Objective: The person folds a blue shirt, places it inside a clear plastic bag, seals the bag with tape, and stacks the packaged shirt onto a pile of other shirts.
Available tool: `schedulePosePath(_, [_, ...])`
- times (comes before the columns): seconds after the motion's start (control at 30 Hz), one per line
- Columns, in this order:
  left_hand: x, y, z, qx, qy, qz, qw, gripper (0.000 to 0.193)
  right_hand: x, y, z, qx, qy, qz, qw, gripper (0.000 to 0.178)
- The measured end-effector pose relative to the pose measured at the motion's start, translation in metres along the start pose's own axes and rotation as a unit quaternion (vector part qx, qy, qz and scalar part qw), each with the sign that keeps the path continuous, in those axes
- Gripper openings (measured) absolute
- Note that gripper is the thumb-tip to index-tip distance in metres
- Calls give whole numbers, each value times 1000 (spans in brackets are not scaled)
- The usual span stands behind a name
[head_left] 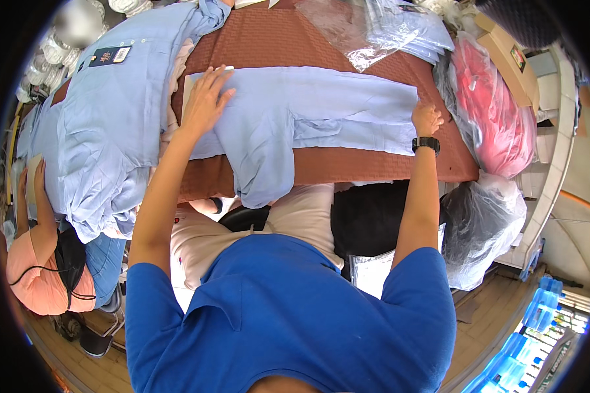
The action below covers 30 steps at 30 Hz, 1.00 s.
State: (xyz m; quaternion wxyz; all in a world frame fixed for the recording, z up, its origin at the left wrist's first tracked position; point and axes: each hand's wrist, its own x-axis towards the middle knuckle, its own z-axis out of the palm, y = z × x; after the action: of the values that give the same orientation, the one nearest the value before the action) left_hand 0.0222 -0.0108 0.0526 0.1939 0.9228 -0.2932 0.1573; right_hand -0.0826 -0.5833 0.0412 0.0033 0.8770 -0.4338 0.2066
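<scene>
A light blue shirt (347, 98) lies lengthwise across the brown-covered table in front of me, with one sleeve (259, 164) hanging toward me over the near edge. My left hand (206, 101) rests on the shirt's left end, its fingers stretched out, beside a strip of cream card (187, 92) that shows at the edge. Something small and white is at its fingertips; I cannot make out what. At the right end, my right hand (427, 119) has its fingers curled closed at the shirt's hem. A black watch is on that wrist.
More blue shirts (111, 111) are piled at left, one tagged. Beside them a person in peach (39, 278) holds a card. Bagged blue shirts (406, 33) lie at the far right, near a bagged red bundle (491, 105) and a cardboard box (508, 59). A clear bag (485, 229) hangs below.
</scene>
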Motion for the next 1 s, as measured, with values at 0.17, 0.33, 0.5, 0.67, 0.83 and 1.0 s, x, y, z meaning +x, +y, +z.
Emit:
schedulePosePath(0.17, [-11, -8, 18, 28, -60, -17, 998, 57, -3, 37, 4, 67, -22, -109, 992, 32])
schedulePosePath(0.33, [-14, -10, 22, 32, -45, -17, 998, 58, 12, 41, 5, 390, -83, -38, 916, 28])
schedulePosePath(0.5, [-10, -5, 25, 31, -37, -1, 999, 58, 35, 48, -3, 395, 13, -114, 912, 34])
schedulePosePath(0.67, [-16, -11, 20, 37, -44, -15, 998, 58, 19, 29, -26, 355, -13, -163, 920, 31])
schedulePosePath(0.83, [-18, -10, 23, 34, -45, -15, 998, 57, -24, 22, -23, -19, -49, -59, 997, 34])
schedulePosePath(1.0, [-2, -9, 20, 31, -75, -39, 996, 58, -17, -2, -26, 105, 27, -297, 949, 43])
